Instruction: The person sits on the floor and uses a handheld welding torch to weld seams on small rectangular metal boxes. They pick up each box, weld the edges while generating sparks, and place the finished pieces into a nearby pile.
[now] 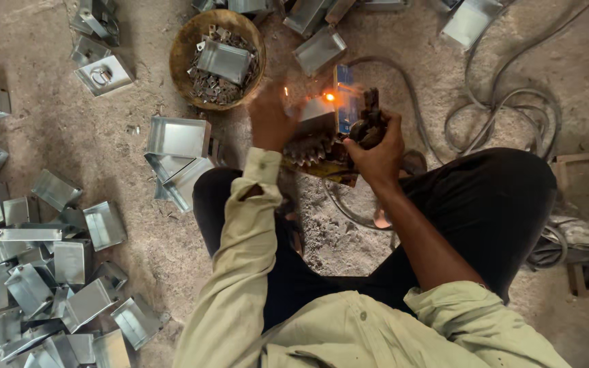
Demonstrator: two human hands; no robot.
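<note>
My left hand (272, 117) grips a small shiny metal box (317, 114) and holds it steady on the ground in front of me. My right hand (378, 148) is closed on a dark welding electrode holder (367, 123), its tip at the box. An orange spark (329, 97) glows where the tip meets the metal. A rusty toothed gear piece (311, 155) lies just below the box, between my hands.
A round wicker basket (187, 48) of small metal clips sits behind, with a metal box in it. Several finished metal boxes (42, 286) pile up at the left, a few more (177, 151) beside my knee. Grey cables (506, 102) loop at the right.
</note>
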